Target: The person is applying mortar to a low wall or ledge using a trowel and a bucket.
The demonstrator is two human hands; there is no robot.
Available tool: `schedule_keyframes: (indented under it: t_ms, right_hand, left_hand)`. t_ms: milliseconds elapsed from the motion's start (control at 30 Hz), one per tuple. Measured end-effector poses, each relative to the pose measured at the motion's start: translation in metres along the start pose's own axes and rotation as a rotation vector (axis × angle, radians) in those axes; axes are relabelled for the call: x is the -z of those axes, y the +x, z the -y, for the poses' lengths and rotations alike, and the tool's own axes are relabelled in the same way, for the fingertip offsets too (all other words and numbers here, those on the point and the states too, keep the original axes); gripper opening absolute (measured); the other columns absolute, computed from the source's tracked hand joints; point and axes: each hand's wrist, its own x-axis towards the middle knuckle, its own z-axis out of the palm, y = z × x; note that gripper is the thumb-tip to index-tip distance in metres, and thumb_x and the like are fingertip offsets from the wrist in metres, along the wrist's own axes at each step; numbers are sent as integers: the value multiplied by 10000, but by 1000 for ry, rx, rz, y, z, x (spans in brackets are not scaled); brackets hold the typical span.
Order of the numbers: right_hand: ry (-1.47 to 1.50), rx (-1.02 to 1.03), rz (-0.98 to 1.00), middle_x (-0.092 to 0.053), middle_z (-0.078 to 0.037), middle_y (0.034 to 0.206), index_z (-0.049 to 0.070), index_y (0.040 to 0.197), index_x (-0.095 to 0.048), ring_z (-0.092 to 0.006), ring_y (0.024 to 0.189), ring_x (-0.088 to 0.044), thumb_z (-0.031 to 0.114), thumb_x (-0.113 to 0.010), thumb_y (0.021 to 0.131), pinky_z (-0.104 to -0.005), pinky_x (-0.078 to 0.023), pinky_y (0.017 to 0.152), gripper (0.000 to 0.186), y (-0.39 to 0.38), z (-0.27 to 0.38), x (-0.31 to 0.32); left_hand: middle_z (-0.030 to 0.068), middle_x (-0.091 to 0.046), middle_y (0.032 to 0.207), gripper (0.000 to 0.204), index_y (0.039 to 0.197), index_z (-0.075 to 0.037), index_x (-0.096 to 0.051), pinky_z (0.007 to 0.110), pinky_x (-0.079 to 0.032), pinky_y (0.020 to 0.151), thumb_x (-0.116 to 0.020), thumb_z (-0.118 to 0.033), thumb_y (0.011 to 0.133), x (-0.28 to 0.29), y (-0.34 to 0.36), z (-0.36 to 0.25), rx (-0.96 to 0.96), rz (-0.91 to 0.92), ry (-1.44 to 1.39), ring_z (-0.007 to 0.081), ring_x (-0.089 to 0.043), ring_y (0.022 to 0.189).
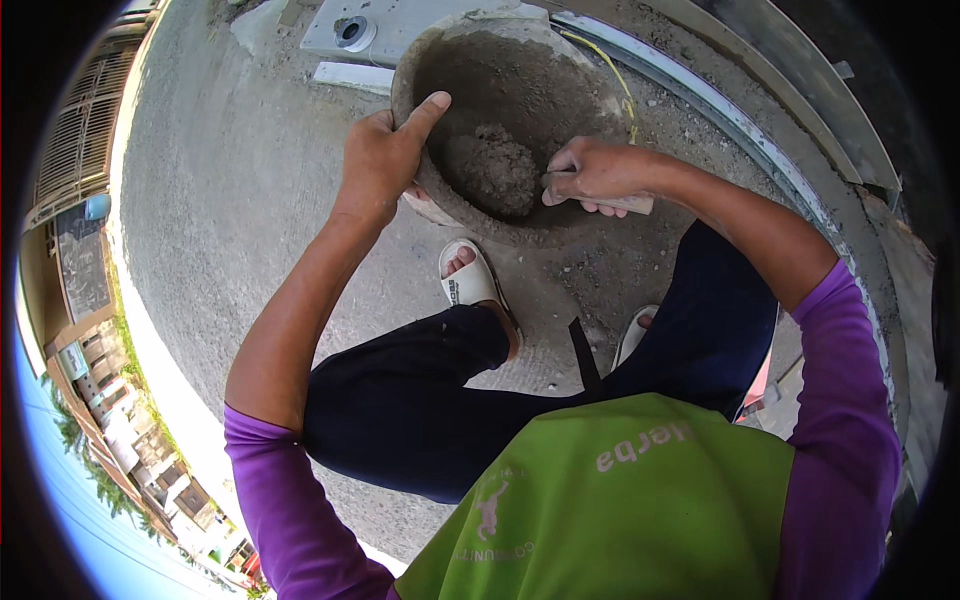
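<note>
A round grey basin, crusted with mortar, stands tilted on the ground in front of me. Wet mortar lies heaped in its near part. My left hand grips the basin's left rim, with the thumb over the edge and the fingers hidden outside. At the near right side of the basin, my right hand is closed around what looks like a trowel, seen by its pale wooden handle. The trowel's blade cannot be made out beside the mortar.
Beyond the basin lies a grey board with a spool of line on it, next to a white strip. A yellow cord and a long metal edge run along the right. My sandalled feet are close below the basin.
</note>
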Motion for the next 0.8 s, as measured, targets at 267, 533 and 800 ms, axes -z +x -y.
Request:
schedule_keyframes:
  t_ms: [267, 533, 800]
  right_hand:
    - [52, 22, -42, -590, -55, 670, 5, 999, -686, -145, 505, -595, 340, -667, 968, -323, -501, 448, 337, -19, -5, 21]
    - [124, -3, -251, -592, -51, 674, 31, 1000, -700, -124, 503, -584, 381, -697, 950, -295, -476, 434, 353, -88, -4, 74]
    - [-138, -38, -699, -590, -69, 652, 36, 985, -715, -151, 512, -607, 321, -651, 947, -318, -504, 462, 295, -117, -32, 179]
  left_hand:
    - [41, -561, 588, 502, 736, 3, -659, 318, -411, 357, -772, -452, 912, 11, 12, 16, 37, -112, -90, 139, -523, 436]
    - [-15, -552, 650, 476, 735, -10, -659, 276, -397, 526, -767, -431, 930, 14, 27, 19, 28, -119, -74, 75, -469, 583]
    - [-10, -571, 688, 464, 780, 4, -671, 267, -411, 557, -768, -423, 932, 6, 23, 9, 34, -140, -114, 76, -475, 615]
